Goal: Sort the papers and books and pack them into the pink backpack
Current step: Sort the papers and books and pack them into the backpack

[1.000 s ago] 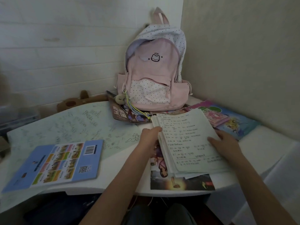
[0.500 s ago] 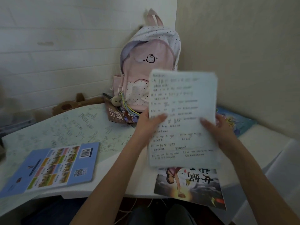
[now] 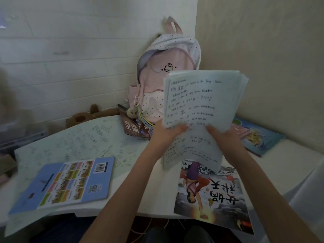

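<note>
A stack of handwritten papers (image 3: pixel 199 104) stands upright above the white desk (image 3: pixel 154 190), its lower edge near the desk top. My left hand (image 3: pixel 166 133) grips its left side and my right hand (image 3: pixel 222 135) grips its right side, thumbs on the front sheet. The pink backpack (image 3: pixel 157 85) stands in the corner behind, partly hidden by the papers. A picture book with a purple-clad figure (image 3: pixel 212 195) lies at the desk's front edge. A blue book (image 3: pixel 64 183) lies back cover up at the left. Dark booklets (image 3: pixel 133 127) lie under the backpack's front.
A colourful blue book (image 3: pixel 259 137) lies at the right by the wall. A large scribbled sheet (image 3: pixel 78 142) covers the desk's left half. A brown plush toy (image 3: pixel 89 114) sits behind the desk. A plush charm (image 3: pixel 131 112) hangs from the backpack.
Both hands lifted the paper stack off the picture book and stood it upright, then shifted it slightly right; the picture book underneath is now uncovered.
</note>
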Motion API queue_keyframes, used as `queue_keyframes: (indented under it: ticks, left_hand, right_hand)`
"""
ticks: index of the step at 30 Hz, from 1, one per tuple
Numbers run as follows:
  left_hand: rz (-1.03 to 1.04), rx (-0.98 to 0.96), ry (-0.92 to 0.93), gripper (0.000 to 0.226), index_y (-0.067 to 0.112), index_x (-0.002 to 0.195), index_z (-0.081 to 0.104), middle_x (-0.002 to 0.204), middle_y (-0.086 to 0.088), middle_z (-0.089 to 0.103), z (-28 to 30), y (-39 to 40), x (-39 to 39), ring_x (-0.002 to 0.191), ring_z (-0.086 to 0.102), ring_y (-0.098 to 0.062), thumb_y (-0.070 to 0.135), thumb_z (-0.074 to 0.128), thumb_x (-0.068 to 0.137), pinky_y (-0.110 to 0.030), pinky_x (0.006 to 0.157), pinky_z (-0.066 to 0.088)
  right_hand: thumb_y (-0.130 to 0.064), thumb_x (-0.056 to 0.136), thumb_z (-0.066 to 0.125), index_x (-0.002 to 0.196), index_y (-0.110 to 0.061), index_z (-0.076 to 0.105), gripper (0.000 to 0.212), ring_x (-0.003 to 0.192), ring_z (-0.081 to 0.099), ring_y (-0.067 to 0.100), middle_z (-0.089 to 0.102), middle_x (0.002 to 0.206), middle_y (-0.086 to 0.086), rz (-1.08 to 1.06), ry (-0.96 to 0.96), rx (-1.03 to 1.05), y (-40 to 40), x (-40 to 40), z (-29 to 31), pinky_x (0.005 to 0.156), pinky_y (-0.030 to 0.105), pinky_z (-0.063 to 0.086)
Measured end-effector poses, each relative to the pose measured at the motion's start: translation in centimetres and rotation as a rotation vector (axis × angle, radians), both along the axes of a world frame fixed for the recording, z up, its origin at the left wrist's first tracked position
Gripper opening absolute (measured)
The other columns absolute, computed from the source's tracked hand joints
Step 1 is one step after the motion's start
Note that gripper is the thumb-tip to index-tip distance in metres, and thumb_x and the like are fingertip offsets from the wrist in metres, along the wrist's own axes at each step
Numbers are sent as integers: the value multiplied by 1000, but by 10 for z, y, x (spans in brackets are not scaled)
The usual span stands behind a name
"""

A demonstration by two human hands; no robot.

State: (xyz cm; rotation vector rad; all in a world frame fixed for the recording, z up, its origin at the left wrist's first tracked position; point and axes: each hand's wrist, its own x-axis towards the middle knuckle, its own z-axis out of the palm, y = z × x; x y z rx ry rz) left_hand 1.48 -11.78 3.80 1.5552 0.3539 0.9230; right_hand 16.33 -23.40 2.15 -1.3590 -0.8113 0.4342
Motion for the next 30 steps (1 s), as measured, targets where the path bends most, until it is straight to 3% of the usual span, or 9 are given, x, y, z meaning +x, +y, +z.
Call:
queue_keyframes:
  ticks: [3, 6, 9, 11, 15, 21, 23, 27, 30]
  left_hand:
    - [52, 56, -64, 20, 39, 79, 71, 84, 21, 73, 19, 4, -7, 78, 70, 0, 23, 81, 73, -14, 59, 53]
    - [105, 117, -19, 39, 34, 101, 62, 94, 18, 72, 33, 9, -14, 84, 69, -2, 36, 82, 68, -15, 60, 54]
    - [337, 194, 261, 58, 25, 115, 39, 105, 20, 57, 11, 13, -11, 86, 59, 2, 42, 77, 73, -9, 63, 44]
    - [373, 222, 503, 61, 16, 124, 35, 117, 6, 58, -22, 15, -9, 102, 60, -13, 42, 69, 81, -20, 73, 47]
    - [474, 487, 985, 57, 11, 130, 33, 117, -8, 62, -79, 10, -6, 103, 60, -28, 48, 51, 91, -37, 78, 47]
    - [611, 796, 1020, 61, 13, 145, 25, 142, -7, 37, -76, 17, -13, 126, 34, -29, 41, 46, 95, -41, 95, 38]
    - [686, 839, 894, 54, 14, 141, 34, 138, -8, 42, -68, 24, -36, 125, 36, -28, 37, 48, 94, -41, 96, 37]
    - [859, 716, 893, 50, 10, 132, 46, 131, -15, 49, -56, 69, -112, 120, 40, -35, 34, 55, 89, -44, 91, 40]
    - [956, 444, 1078, 55, 3, 133, 42, 134, -23, 43, -59, 111, -178, 124, 35, -40, 36, 54, 90, -49, 96, 37]
  right_hand:
    - [-35, 75, 75, 86, -32, 62, 17, 63, 66, -6, 68, 70, -21, -155, -57, 89, -3, 5, 19, 48, 11, 49]
    - [-48, 65, 80, 90, -34, 65, 33, 68, 67, -4, 69, 74, -25, -140, -159, -27, -12, 15, 37, 51, 15, 51]
    - [-44, 68, 79, 126, -29, 47, 68, 82, 60, 4, 58, 106, -15, -183, -266, -261, -9, 11, 23, 66, 21, 50]
    - [-36, 71, 79, 136, -20, 32, 81, 90, 55, 9, 51, 120, -5, -234, -320, -380, -6, 1, -4, 60, 14, 40]
    - [-42, 79, 71, 146, -21, 13, 91, 122, 49, 30, 40, 145, 8, -300, -479, -726, -2, -25, -56, 88, 40, 45]
    - [-45, 93, 47, 150, -28, -1, 76, 144, -10, 31, -17, 157, 5, -348, -897, -894, 8, -36, -51, 113, 57, 11]
    - [-56, 93, 36, 149, -33, -8, 74, 146, -11, 24, -18, 158, -1, -209, -919, -835, 11, -41, -50, 114, 53, 9]
    - [-64, 92, 18, 146, -40, -15, 68, 145, -14, 19, -19, 157, -8, 221, -901, -1212, 9, -48, -56, 113, 57, -2]
    - [-60, 94, 25, 150, -34, -2, 67, 147, -4, 22, -3, 160, -1, 145, -878, -1135, 26, -68, -42, 115, 55, 0]
